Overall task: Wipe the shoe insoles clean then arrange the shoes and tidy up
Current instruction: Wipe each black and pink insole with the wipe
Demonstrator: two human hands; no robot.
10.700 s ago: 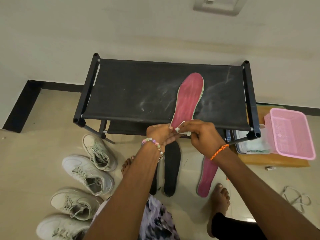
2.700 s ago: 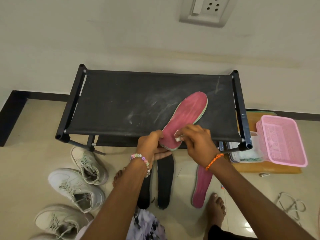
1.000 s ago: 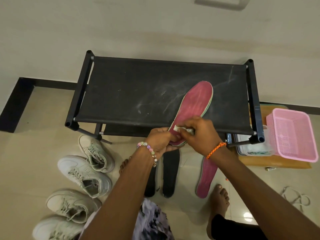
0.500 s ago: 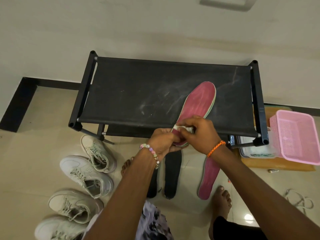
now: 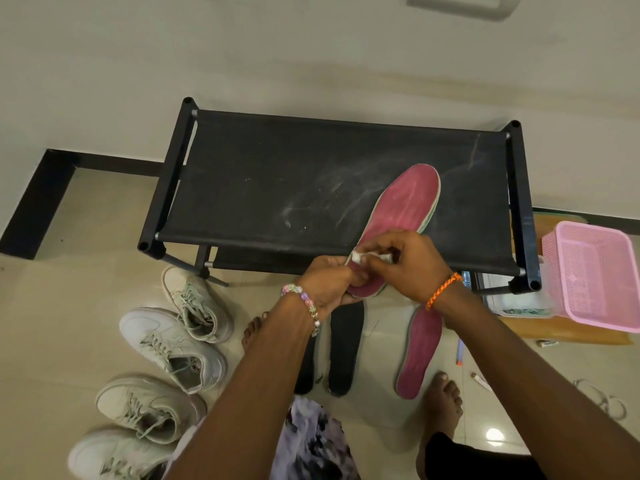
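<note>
left hand grips the heel of the long pink foam insole on the black fabric rack, right hand pinches a small white wipe, and hard rubbing could fold the heel.

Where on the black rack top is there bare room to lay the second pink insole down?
The rack top is bare fabric from its left rail across to the pink insole, which fills the right part. Only a narrow strip remains between that insole and the right rail. The front edge is crowded: the left hand grips the heel and the right hand pinches a white wipe.
</note>
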